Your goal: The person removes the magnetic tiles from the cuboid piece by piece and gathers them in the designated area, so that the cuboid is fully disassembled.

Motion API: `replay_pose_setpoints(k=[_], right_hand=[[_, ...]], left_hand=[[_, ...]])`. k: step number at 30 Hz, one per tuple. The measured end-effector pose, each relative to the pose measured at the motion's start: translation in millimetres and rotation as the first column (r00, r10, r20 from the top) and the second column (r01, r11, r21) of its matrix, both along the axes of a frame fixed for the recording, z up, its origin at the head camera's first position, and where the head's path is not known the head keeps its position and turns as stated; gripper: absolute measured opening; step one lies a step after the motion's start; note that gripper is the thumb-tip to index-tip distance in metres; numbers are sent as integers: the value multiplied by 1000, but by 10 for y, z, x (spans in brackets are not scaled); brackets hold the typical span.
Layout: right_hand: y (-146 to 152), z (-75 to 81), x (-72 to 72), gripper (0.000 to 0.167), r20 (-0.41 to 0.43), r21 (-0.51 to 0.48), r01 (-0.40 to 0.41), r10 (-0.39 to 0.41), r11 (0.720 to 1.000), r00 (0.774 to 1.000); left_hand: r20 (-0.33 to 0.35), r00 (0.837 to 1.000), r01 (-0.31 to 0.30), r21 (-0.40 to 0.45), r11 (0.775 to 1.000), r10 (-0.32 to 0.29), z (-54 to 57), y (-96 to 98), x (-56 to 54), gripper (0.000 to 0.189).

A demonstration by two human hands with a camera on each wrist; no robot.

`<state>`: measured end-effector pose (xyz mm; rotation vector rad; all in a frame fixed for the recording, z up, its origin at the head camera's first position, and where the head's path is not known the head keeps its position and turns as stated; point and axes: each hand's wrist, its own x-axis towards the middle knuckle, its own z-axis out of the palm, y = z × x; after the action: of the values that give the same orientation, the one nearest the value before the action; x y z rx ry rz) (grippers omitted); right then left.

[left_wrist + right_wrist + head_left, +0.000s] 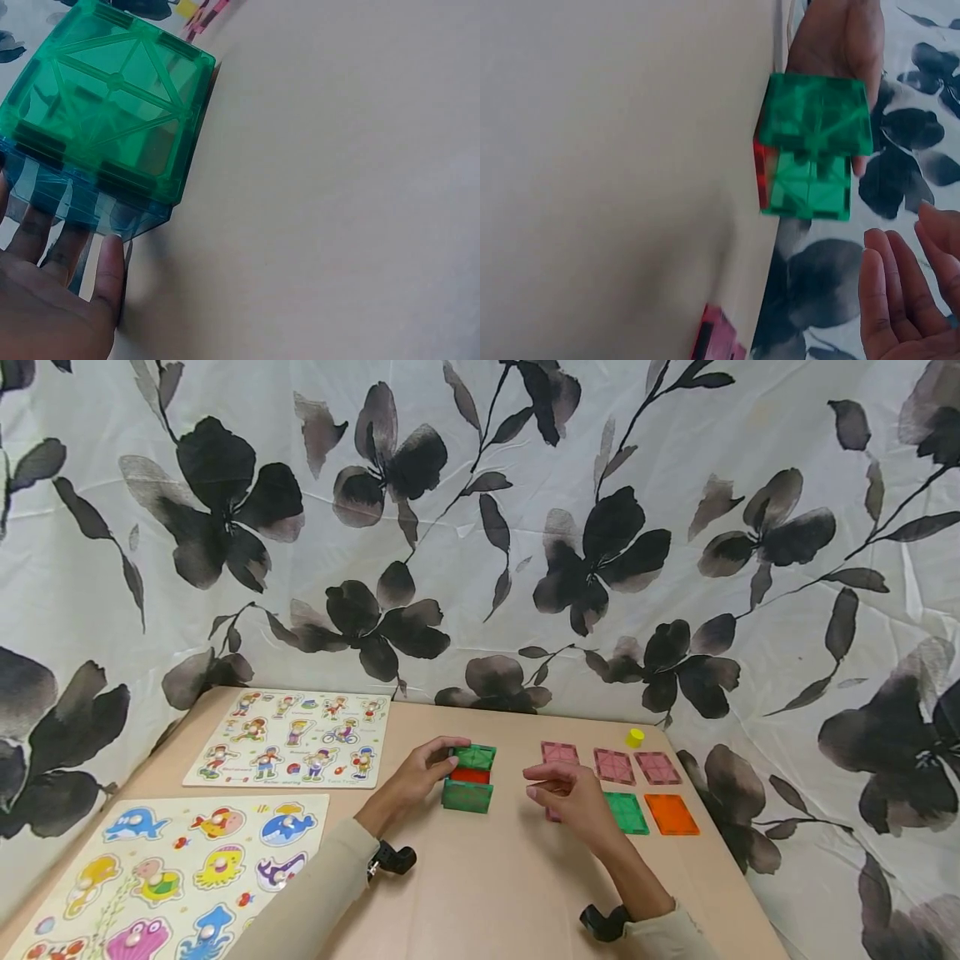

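My left hand (pixel 420 781) holds a small box of translucent magnetic tiles (pixel 467 796) from its left side. Green tiles show at its top and front, with red between them. A blue side wall (pixel 90 196) appears in the left wrist view, and the fingers lie against it. My right hand (pixel 573 802) hovers right of the box, fingers loosely bent and nothing in them. In the right wrist view, its fingers (pixel 900 292) point toward the green front tile (pixel 816 112). Part of a pink tile (pixel 552 815) peeks out beneath this hand.
On the right lie pink tiles (pixel 614 766), a green tile (pixel 627 812) and an orange tile (pixel 672 814). A yellow knob-like piece (pixel 634 737) stands behind them. Two picture puzzle boards (pixel 288 783) (pixel 321 827) occupy the left. A floral cloth (pixel 480 552) hangs behind the table.
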<state>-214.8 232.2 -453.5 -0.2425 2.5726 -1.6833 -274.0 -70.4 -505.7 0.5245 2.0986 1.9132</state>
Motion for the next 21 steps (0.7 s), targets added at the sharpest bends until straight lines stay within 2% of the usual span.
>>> replay_pose_setpoints(k=[8, 12, 16, 21], right_hand=[[-313, -71, -59, 22, -94, 81, -135, 143, 987, 985], [-431, -99, -80, 17, -131, 111, -187, 201, 976, 971], [-514, -130, -108, 15, -148, 154, -194, 217, 969, 965], [-577, -183, -144, 17, -165, 200, -163, 197, 966, 966]], left_hand=[[-8, 1000, -8, 1, 1000, 8, 24, 18, 15, 41], [17, 1000, -17, 3, 1000, 17, 38, 30, 30, 41], [22, 1000, -22, 0, 1000, 22, 47, 36, 39, 41], [7, 1000, -20, 1, 1000, 20, 41, 31, 30, 41]])
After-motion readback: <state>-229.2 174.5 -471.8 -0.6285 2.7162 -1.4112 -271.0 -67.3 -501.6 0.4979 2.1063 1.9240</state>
